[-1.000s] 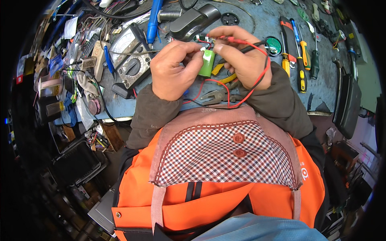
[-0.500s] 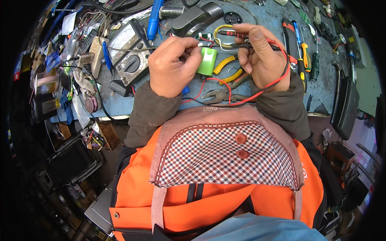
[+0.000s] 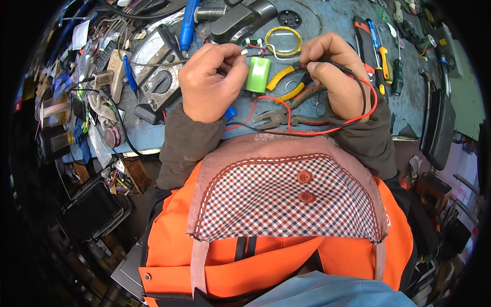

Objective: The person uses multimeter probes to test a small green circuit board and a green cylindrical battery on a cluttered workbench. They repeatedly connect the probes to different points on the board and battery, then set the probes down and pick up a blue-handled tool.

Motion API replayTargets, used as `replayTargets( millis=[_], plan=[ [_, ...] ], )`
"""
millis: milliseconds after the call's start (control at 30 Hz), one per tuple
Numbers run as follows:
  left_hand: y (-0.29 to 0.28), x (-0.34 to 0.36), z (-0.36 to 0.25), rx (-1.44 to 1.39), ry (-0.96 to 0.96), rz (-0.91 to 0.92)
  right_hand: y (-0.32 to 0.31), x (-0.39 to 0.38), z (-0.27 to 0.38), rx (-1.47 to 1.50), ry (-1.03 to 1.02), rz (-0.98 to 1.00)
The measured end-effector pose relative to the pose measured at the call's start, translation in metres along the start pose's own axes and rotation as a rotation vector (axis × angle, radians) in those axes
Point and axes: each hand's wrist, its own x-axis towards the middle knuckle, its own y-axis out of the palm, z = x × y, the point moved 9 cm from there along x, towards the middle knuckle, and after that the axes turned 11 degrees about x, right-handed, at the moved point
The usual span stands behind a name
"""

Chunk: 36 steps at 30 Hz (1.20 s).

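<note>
Looking down at the bench, we see a small green battery pack (image 3: 257, 74) lying between the two hands, on the blue worktop (image 3: 404, 102). Thin wires run from its upper end to the left hand (image 3: 210, 82), whose fingers are curled tight and pinch the wire ends at the thumb and forefinger. The right hand (image 3: 335, 71) is closed too, its fingertips gripping a black probe (image 3: 327, 63) held just right of the pack. From that hand a red lead (image 3: 353, 118) and a black lead (image 3: 286, 134) loop down across the worktop toward the chest.

Just below the pack we find a pair of pliers (image 3: 286, 110) with yellow handles, lying open. Above it sits a yellow ring (image 3: 283, 41). Left of the left hand an analogue multimeter (image 3: 156, 69) rests face up, and a blue-handled tool (image 3: 188, 23) lies above it. To the right of the right hand, screwdrivers (image 3: 383, 59) with orange and green handles lie side by side.
</note>
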Motion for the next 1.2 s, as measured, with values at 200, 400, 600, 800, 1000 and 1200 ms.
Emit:
replayTargets(
  millis=[200, 400, 600, 800, 1000, 1200],
  plan=[
    [0.007, -0.002, -0.004, 0.013, 0.053, 0.061, 0.024, -0.012, -0.018, -0.009, 0.147, 0.25],
    [0.01, -0.003, -0.004, 0.008, 0.074, 0.068, 0.012, 0.002, -0.021, -0.5, 0.04, 0.077],
    [0.012, -0.003, -0.006, 0.011, 0.09, 0.064, 0.004, -0.012, -0.019, -0.104, 0.403, 0.081],
    [0.014, -0.003, -0.005, 0.028, 0.062, 0.111, -0.003, -0.006, -0.009, 0.086, 0.247, -0.033],
    [0.017, -0.005, -0.008, 0.003, 0.102, 0.115, 0.01, -0.006, 0.01, 0.018, -0.003, -0.189],
    [0.019, -0.007, -0.009, 0.06, 0.111, 0.138, 0.025, 0.002, -0.008, 0.156, -0.089, -0.14]
  ],
)
